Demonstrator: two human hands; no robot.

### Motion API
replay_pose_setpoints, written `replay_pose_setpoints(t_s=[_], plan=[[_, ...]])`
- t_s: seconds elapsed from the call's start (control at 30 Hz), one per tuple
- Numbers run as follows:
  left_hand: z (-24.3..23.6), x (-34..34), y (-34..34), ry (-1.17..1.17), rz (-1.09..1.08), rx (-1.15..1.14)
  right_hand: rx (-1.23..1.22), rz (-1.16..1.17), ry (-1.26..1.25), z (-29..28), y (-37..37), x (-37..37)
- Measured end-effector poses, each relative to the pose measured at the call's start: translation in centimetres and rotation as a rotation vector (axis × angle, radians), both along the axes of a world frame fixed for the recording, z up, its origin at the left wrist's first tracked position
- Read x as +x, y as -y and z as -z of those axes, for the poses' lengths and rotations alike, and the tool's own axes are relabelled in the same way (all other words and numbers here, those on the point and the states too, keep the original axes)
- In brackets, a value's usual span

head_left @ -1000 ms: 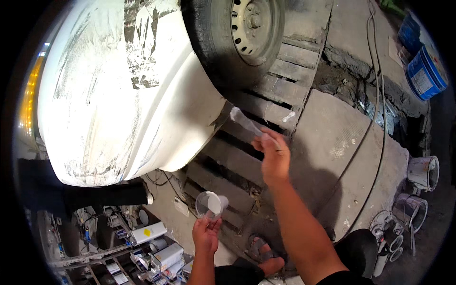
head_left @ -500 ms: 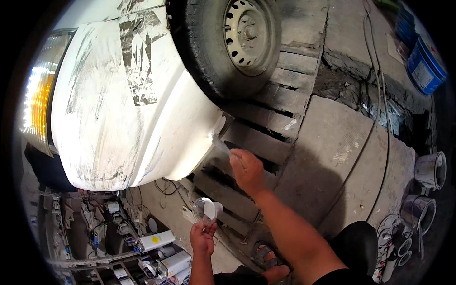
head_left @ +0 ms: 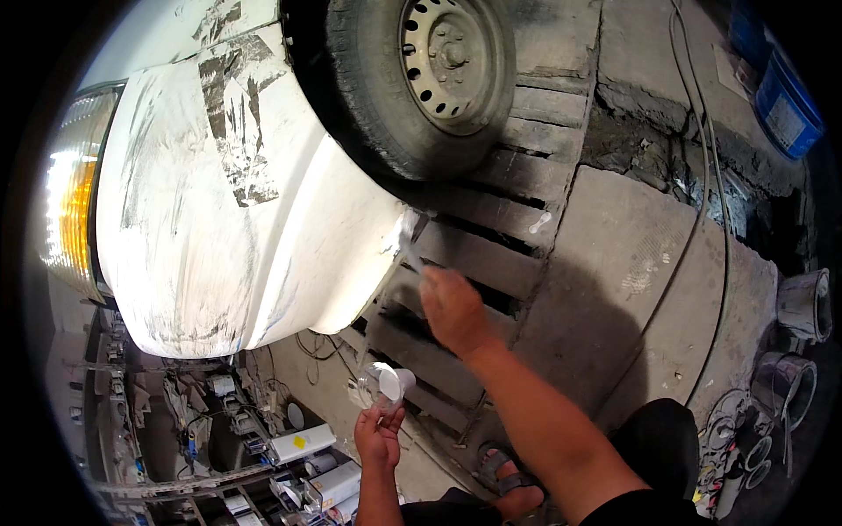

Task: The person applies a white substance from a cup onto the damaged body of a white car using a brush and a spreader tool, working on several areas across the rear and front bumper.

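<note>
At 9 o'clock stood 1 headlamp (head_left: 74, 188), clear and orange, beside 1 white bumper (head_left: 175, 272) with 1 flaking dark patch (head_left: 241, 131) near its top. Between 7 and 8 o'clock was a cluttered rack (head_left: 175, 484); at 7, 2 rectangular tins (head_left: 301, 444). The left hand (head_left: 379, 434), between 6 and 7 o'clock, pinched 1 clear cup (head_left: 399, 383) in its fingers, with something white inside. The right hand (head_left: 453, 302), just off centre toward 5 o'clock, was closed on 1 pale brush-like tool (head_left: 410, 252) — its tip pointing to 11 o'clock, at the bumper's lower right edge. At 12 stood 1 wheel (head_left: 452, 54), at 5 showed 1 sandalled foot (head_left: 517, 498), between 2 and 3 ran 2 cables (head_left: 724, 210), and beyond them were 2 metal cans (head_left: 802, 307) near 3 o'clock and 1 blue bucket (head_left: 789, 105) at 2.

The headlamp's outer side faded into the black rim. Items on the rack were too jumbled to count. The right fingertips were hidden and the tool blurred — whether its tip touched the bumper could not be told. The wheel's top was cut off, and small things below the cans were hard to separate.
</note>
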State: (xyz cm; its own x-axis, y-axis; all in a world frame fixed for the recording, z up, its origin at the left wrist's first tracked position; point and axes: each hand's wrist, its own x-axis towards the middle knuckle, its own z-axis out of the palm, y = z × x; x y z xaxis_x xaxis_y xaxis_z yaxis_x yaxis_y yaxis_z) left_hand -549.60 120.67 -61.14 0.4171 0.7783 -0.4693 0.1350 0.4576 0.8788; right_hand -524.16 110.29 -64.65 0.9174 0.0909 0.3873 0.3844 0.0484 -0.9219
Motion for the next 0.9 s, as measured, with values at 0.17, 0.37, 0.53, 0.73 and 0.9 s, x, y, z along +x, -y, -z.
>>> replay_pose_setpoints(t_s=[0.17,0.37,0.53,0.73,0.9], plan=[[-0.7,1.0,0.7,-0.005,-0.014,0.004,0.044,-0.188,-0.012,0.3,0.2,-1.8],[-0.7,0.2,0.7,0.0,-0.006,-0.002,-0.059,-0.185,-0.021,1.8,3.5,3.6],[-0.6,-0.3,0.5,0.023,0.016,0.013,-0.036,-0.077,-0.08,1.4,3.7,4.2],[-0.8,-0.1,0.8,-0.003,-0.02,0.01,0.017,-0.166,-0.073,3.1,0.0,-2.1],[-0.8,0.1,1.0,-0.014,-0.011,0.019,0.057,-0.17,-0.07,3.4,1.9,0.2]])
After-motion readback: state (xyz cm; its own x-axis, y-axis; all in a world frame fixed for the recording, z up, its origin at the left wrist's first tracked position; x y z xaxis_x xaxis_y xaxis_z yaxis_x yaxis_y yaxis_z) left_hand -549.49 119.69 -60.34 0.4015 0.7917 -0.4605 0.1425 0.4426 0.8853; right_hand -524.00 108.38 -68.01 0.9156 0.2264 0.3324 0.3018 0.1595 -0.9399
